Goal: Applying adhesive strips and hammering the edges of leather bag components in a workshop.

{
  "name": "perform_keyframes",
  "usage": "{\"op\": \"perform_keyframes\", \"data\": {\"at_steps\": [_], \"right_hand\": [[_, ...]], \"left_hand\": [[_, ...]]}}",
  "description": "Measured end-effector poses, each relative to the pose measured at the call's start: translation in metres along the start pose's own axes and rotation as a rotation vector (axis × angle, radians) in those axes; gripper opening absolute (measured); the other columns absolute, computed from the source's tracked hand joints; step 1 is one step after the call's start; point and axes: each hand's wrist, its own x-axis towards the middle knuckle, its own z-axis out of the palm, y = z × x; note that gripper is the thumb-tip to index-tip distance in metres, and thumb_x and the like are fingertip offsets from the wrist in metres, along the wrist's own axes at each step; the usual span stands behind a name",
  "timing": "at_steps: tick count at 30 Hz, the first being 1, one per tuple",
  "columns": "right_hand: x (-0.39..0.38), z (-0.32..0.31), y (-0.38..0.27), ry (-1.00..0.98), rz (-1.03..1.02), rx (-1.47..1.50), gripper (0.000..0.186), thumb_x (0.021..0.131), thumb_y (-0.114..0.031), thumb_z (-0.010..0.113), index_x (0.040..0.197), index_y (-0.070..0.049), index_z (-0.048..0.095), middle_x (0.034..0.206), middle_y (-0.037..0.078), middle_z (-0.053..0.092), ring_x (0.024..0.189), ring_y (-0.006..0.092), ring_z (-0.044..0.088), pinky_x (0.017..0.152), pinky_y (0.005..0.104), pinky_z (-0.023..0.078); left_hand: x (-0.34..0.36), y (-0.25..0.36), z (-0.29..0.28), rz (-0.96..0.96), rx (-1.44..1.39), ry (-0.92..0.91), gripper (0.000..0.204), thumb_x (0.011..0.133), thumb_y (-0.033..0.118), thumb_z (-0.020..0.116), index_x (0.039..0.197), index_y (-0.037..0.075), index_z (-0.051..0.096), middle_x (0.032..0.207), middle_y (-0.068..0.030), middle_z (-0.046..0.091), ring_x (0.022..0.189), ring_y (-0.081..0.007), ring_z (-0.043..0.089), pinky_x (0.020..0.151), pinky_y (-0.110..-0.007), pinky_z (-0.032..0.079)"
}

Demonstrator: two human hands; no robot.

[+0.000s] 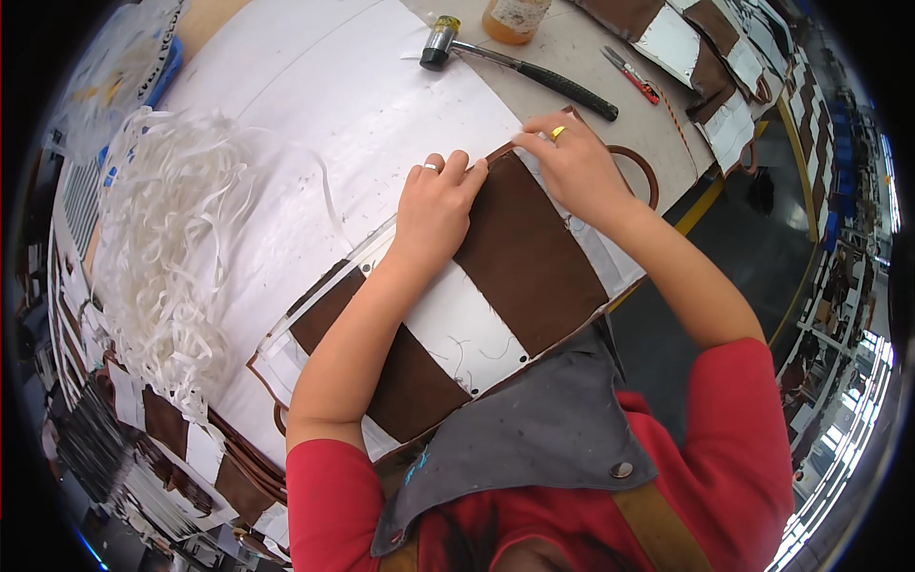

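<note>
On the white-covered worktable [334, 86], my left hand [434, 205] and right hand [572, 162] pressed curled fingertips flat onto the brown-and-white leather panel [519, 257], a mallet [515, 62] nearby.

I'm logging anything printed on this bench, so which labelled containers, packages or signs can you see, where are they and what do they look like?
Amber jar with pale paper label: top edge of the table, beside the metal-headed hammer with black handle; rounded, orange-brown, partly cut off.
White bag with dark print: far left of the table, above the heap of white paper strips; crumpled, beside something blue.
No screens or signs clear enough to tell.
</note>
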Motion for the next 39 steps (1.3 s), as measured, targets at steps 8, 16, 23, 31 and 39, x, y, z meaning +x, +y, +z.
{"op": "perform_keyframes", "data": {"at_steps": [8,16,23,31,39], "right_hand": [[-0.009,0.010,-0.019,-0.075,0.104,0.205,0.041,0.078,0.004,0.049,0.116,-0.009,0.053,0.112,0.010,0.056,0.107,0.0253,0.054,0.085,0.0342,0.048],[-0.006,0.019,-0.034,0.004,-0.123,-0.252,0.039,0.075,-0.003,0.051,0.113,-0.012,0.056,0.102,0.005,0.057,0.104,0.0200,0.053,0.093,0.0320,0.043],[0.000,0.007,-0.011,0.028,-0.045,0.033,0.037,0.072,0.002,0.054,0.107,-0.008,0.058,0.100,0.006,0.057,0.099,0.0243,0.053,0.087,0.0346,0.043],[-0.006,0.026,-0.040,-0.056,0.050,0.380,0.038,0.079,0.002,0.052,0.115,-0.008,0.053,0.108,0.009,0.056,0.101,0.0253,0.054,0.083,0.0339,0.048],[0.005,0.027,-0.045,-0.004,-0.152,0.174,0.036,0.076,0.002,0.053,0.108,-0.012,0.060,0.106,0.008,0.055,0.103,0.0242,0.052,0.086,0.0343,0.045]], "left_hand": [[-0.015,-0.007,-0.015,-0.397,-0.438,0.026,0.023,0.078,0.000,0.058,0.100,0.007,0.063,0.083,-0.0092,0.054,0.077,-0.0236,0.054,0.064,-0.031,0.046],[-0.025,-0.002,-0.007,-0.066,-0.030,0.065,0.034,0.066,-0.005,0.055,0.098,0.006,0.063,0.081,-0.0060,0.052,0.074,-0.0238,0.050,0.064,-0.032,0.042],[-0.023,0.002,-0.008,-0.076,0.043,0.055,0.030,0.070,-0.005,0.054,0.097,0.005,0.061,0.081,-0.0068,0.052,0.075,-0.0250,0.049,0.066,-0.033,0.042],[-0.031,-0.007,-0.037,-0.585,-0.374,-0.018,0.018,0.078,0.013,0.061,0.092,0.001,0.057,0.089,-0.0128,0.057,0.086,-0.0288,0.056,0.075,-0.036,0.045],[-0.030,-0.016,-0.052,-0.694,-0.431,-0.192,0.017,0.078,0.016,0.060,0.085,0.000,0.062,0.086,-0.0144,0.058,0.084,-0.0290,0.056,0.074,-0.037,0.045]]}}
